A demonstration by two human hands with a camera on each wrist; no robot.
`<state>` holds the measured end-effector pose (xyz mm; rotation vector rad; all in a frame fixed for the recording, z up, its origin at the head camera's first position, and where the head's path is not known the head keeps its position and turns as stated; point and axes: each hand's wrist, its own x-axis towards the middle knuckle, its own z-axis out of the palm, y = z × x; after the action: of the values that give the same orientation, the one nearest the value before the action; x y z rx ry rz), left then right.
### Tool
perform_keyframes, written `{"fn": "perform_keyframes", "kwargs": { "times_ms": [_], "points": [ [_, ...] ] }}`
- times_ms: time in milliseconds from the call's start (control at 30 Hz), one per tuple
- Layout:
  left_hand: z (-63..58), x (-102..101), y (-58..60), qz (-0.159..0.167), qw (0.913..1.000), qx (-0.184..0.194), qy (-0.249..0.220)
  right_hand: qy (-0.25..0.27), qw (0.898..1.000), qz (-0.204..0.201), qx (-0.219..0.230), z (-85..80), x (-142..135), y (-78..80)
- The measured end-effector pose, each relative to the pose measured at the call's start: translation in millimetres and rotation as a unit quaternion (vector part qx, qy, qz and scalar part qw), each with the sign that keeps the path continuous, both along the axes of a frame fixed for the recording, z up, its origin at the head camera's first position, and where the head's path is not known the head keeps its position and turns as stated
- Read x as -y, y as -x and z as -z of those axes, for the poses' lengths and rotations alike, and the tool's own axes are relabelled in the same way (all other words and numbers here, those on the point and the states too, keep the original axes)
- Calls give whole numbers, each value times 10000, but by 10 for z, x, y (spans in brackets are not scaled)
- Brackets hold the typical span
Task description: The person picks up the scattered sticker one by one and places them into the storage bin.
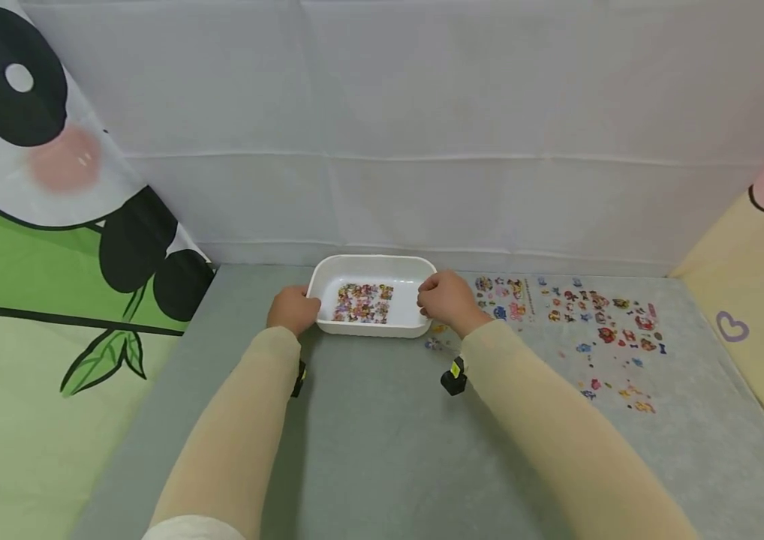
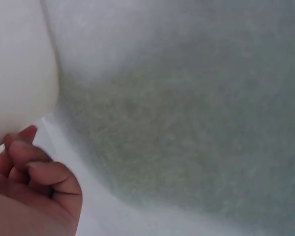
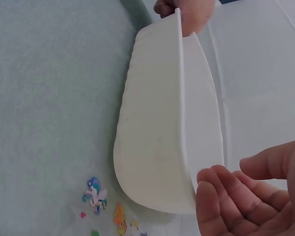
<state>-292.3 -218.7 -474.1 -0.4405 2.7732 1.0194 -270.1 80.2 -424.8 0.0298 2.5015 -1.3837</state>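
A white plastic tray (image 1: 371,330) stands near the back of the grey table, one long side toward me. Inside it lies a rectangular patch of small, colourful cartoon stickers (image 1: 363,303). My left hand (image 1: 293,310) grips the tray's left end, its fingers curled at the rim in the left wrist view. Over the tray's right end is my right hand (image 1: 451,300). The right wrist view shows its fingers (image 3: 226,196) loosely bent at the rim, with the thumb (image 3: 268,162) apart from them and nothing visible between.
To the right of the tray, many small cartoon stickers (image 1: 605,319) are spread over the grey table (image 1: 382,450). A few more stickers (image 3: 96,195) lie close by the tray's right end. White cloth (image 1: 422,150) hangs behind the table, and printed cloths flank it.
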Motion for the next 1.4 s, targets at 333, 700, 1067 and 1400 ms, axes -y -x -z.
{"fn": "perform_keyframes", "kwargs": {
  "times_ms": [333, 700, 1067, 1400],
  "points": [
    [-13, 48, 76, 632, 9966, 527, 85, -280, 9992, 205, -178, -54, -507, -43],
    [37, -94, 84, -184, 9998, -117, 11, -807, 9955, -39, -501, 46, -954, -219],
    [23, -219, 82, -547, 9984, -143, 76, -1304, 9890, -268, -645, 333, -1225, -426],
    [55, -240, 82, -670, 9973, -267, 130, -1657, 9802, -339, -1032, 416, -1544, -760]
  ]
}}
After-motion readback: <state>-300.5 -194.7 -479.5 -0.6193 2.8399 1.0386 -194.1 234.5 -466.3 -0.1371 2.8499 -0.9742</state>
